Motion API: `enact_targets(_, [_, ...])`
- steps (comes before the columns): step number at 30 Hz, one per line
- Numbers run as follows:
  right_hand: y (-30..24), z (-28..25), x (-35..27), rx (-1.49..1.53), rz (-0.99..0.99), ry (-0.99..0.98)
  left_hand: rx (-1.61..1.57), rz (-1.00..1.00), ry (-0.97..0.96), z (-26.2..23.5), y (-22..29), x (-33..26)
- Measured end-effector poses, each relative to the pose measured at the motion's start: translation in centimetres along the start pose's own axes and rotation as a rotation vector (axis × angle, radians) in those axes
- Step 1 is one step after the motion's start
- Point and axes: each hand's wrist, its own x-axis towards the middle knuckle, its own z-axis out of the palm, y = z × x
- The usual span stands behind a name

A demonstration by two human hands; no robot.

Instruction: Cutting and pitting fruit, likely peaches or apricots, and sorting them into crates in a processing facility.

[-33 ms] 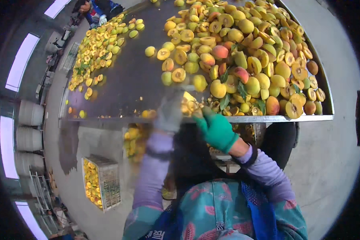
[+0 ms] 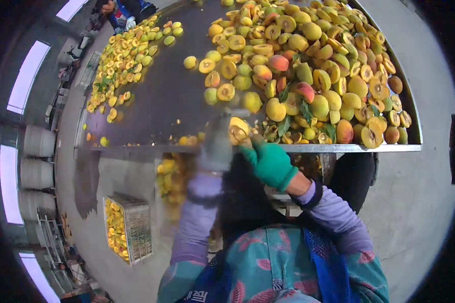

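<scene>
My right hand (image 2: pixel 272 164), in a green glove with the fingertips bare, is closed at the table's near edge. A halved yellow peach (image 2: pixel 238 130) sits at its thumb and fingertips, cut face showing. Close on the peach's left is my left hand (image 2: pixel 215 146), in a pale grey glove and smeared by motion. Its fingers cannot be made out, nor whether it holds a tool. Beyond both hands lies a big heap of halved peaches (image 2: pixel 318 81), yellow, green and some red, with a few leaves. Small pit scraps (image 2: pixel 258 122) lie beside the held peach.
The dark metal table (image 2: pixel 162 101) has a raised rim (image 2: pixel 349 148). A second peach heap (image 2: pixel 121 60) lies at the far left, near another person (image 2: pixel 121 12). A crate of peach pieces (image 2: pixel 129 227) stands on the floor at left; more peaches (image 2: pixel 169 174) sit below the table edge.
My left hand has shifted slightly and stays blurred. The halved peach shows more fully between the hands. My right hand has moved a little to the left.
</scene>
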Motion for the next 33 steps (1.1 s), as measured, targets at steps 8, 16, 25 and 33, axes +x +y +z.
enact_targets(8, [-1.9, 0.6, -3.0, 0.187, 0.108, -0.003, 0.127, 0.085, 0.304, 2.3, -0.6, -3.9])
enact_targets(16, [-2.1, 1.6, -4.0, 0.485, -0.004, 0.010, 0.873, 0.251, 0.318, 1.0, -4.5, -5.4])
enact_targets(25, [1.3, 1.8, -5.5, 0.115, -0.364, -0.125, 0.265, 0.091, 0.231, 2.5, -3.3, -5.0])
enact_targets(33, [-0.2, 0.8, -5.3, 0.685, 0.423, -0.324, 0.220, 0.509, 0.389, 2.2, -3.6, -4.7])
